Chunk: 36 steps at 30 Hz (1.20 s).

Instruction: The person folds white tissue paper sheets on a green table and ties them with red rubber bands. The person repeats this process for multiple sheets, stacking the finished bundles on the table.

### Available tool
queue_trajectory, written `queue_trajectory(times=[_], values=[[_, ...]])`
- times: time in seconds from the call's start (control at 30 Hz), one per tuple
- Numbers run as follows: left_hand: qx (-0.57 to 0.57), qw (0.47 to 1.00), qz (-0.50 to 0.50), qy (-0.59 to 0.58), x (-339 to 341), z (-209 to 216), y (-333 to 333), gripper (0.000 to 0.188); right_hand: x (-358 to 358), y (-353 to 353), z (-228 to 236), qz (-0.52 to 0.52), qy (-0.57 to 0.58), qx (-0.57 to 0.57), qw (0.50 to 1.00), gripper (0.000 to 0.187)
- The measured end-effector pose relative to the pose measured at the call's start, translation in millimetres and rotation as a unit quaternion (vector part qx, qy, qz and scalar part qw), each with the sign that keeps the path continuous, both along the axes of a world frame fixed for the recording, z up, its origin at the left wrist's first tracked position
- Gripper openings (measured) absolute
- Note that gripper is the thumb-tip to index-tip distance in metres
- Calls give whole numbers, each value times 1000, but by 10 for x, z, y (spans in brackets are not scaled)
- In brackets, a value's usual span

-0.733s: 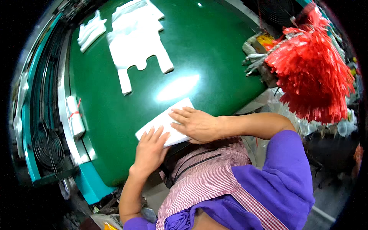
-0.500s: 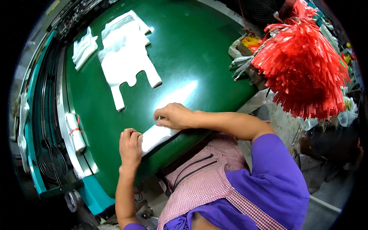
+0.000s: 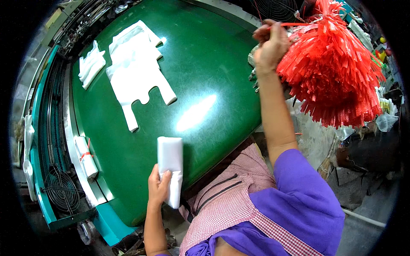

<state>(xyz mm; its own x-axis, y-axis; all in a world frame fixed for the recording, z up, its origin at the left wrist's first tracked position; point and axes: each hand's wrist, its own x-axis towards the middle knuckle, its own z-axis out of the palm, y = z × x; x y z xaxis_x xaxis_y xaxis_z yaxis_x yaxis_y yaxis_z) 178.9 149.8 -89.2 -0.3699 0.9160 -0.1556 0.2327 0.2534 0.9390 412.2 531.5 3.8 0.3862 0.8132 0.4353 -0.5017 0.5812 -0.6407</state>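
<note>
My left hand [image 3: 159,183] is closed around a folded bundle of white plastic bags [image 3: 170,154], held upright above the near edge of the green table [image 3: 222,85]. Up at the right, my right hand [image 3: 272,46] pinches the end of a red plastic strip [image 3: 290,24]. That strip stretches from my fingers to the top of a large hanging bunch of red plastic strips [image 3: 333,72]. Flat on the table lie white vest-shaped plastic bags [image 3: 139,77] in a stack, with a smaller white pile [image 3: 91,64] to their left.
A white roll tied with a red strip [image 3: 86,158] lies on the table's left metal edge. Beyond it runs a teal machine frame [image 3: 37,141] with a round wire fan guard [image 3: 62,190]. A second dark fan [image 3: 277,7] stands behind the table.
My right hand has left the bundle and moved up and right to the red strips, taking one. My left hand has lifted the bundle off the table and turned it upright.
</note>
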Motion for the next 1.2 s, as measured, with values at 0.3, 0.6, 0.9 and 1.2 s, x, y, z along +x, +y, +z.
queue_trajectory(times=[0.3, 0.6, 0.9, 1.2], values=[[13, 921, 15, -388, -227, 45, -394, 44, -770, -2659, -1024, 550, -633, 333, 431, 15], [-53, 987, -141, 52, -426, 340, 259, 23, -697, -2193, -639, 541, -382, 331, 672, 17], [149, 988, 41, -4, -132, -146, 185, 25, -1111, -2158, -911, 606, -515, 97, 598, 11], [107, 992, 60, 13, -132, -207, 293, 8, -873, -2405, -657, 464, -628, 255, 571, 12]])
